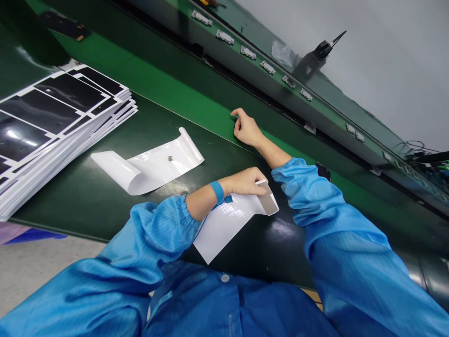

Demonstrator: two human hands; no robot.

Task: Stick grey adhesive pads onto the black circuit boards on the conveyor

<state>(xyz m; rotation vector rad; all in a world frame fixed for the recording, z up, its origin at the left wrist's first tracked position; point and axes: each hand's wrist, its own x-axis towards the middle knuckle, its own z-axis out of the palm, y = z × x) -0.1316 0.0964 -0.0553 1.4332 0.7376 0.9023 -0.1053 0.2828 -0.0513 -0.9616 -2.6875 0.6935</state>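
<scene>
1. Pinches, with the left grip (247, 181), the grey strip (269, 201) at one end of a white sheet (226, 217); narrow grip, thumb and fingers (260, 188) pressed on that end.
2. Has this white sheet on the near part of the dark green bench (150, 121), right in front of the body, one corner toward the blue smock (199, 299).
3. Wears a blue band (217, 192) at the left wrist.
4. Holds the right grip (247, 130) farther out, apart from the white sheet, over a bright green strip (196, 100) along the bench; fingers curled. Cannot tell about anything small at the fingertips, nor about contact below.
5. Has a curled sheet (150, 161), also white, beyond the left forearm (199, 203), bent at both ends, with a small dark patch (170, 158) on top.
6. Has a thick stack (59, 112) of black-panelled sheets at far left, near the curled sheet.
7. Faces a raised ledge (235, 47) with a row of small pale parts (248, 52) and, behind, a pointed black tool (310, 60).
</scene>
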